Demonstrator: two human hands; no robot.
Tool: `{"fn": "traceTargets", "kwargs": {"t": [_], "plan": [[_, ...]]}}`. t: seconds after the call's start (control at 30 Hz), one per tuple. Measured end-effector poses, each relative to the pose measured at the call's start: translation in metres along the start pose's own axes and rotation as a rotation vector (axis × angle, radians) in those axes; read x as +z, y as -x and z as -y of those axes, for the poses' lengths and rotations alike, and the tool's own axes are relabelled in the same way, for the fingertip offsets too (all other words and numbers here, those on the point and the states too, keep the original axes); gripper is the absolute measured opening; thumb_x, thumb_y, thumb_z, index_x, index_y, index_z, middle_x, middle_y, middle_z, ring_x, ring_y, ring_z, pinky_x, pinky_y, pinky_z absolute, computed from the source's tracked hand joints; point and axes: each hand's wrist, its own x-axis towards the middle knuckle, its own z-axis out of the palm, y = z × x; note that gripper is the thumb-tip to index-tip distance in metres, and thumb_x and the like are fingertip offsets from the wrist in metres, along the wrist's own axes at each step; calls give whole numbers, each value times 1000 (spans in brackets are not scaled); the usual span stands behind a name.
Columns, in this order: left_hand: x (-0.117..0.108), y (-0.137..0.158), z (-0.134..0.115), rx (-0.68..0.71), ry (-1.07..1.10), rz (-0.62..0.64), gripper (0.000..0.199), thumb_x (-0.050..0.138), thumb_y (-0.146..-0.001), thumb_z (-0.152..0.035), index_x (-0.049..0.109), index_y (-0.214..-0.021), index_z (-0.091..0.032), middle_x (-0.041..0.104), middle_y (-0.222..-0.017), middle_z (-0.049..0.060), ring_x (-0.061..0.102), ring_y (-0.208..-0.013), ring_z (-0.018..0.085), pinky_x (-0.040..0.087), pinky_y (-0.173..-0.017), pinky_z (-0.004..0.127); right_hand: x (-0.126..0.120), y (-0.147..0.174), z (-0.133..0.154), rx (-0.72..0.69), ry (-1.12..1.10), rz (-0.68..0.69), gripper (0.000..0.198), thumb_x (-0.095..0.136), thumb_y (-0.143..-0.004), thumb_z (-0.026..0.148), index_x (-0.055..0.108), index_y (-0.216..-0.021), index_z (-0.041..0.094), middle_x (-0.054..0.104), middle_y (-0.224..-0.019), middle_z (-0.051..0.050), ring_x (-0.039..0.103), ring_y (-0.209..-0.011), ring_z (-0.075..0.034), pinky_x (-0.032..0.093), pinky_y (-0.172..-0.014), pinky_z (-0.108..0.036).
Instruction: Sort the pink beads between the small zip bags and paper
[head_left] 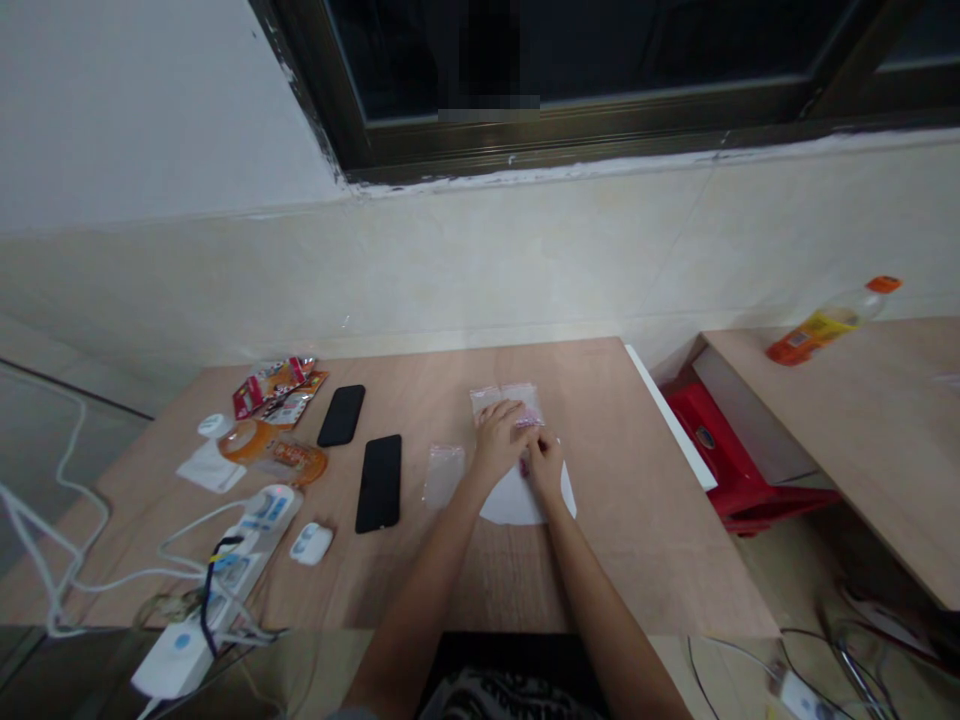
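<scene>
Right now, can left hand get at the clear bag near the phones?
Probably yes: the clear bag lies beside the left hand, nothing on top or in between; that hand would have to leave the plastic under it.

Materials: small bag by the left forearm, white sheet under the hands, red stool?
Small bag: thin clear plastic film, glossy; tabletop shows through it.
White sheet: probably paper, matte and flat, though thin plastic is possible.
Red stool: likely moulded plastic; even colour, slight sheen.

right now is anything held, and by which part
The left hand lies over a clear bag; the right hand is bunched close by; whether either grips anything cannot be told.
</scene>
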Motion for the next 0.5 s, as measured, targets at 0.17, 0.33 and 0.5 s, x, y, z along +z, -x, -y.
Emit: {"fn": "traceTargets", "kwargs": {"t": [0.17,0.33,0.5], "plan": [[-12,13,-2,-230,621,-388,17,65,-79,-27,69,-91,-16,71,-92,8,66,-88,18,52,-84,35,-7,-4,4,60,-136,-41,45,47,-86,57,54,-60,20,52,-59,1,50,-59,-15,40,-57,-26],[-24,25,-5,-395,1000,-508,31,75,-68,-27,64,-95,-18,70,-84,3,67,-76,14,52,-72,26,-17,-7,11,86,-181,-37,44,49,-85,60,60,-71,20,58,-67,-2,56,-64,-16,44,-60,-27],[-39,29,-10,-456,1142,-448,40,77,-64,-26,60,-100,-18,69,-85,2,67,-76,13,52,-71,24,-21,-3,26,124,-241,100,48,51,-83,64,63,-70,19,59,-63,-2,55,-61,-15,45,-58,-26]]}}
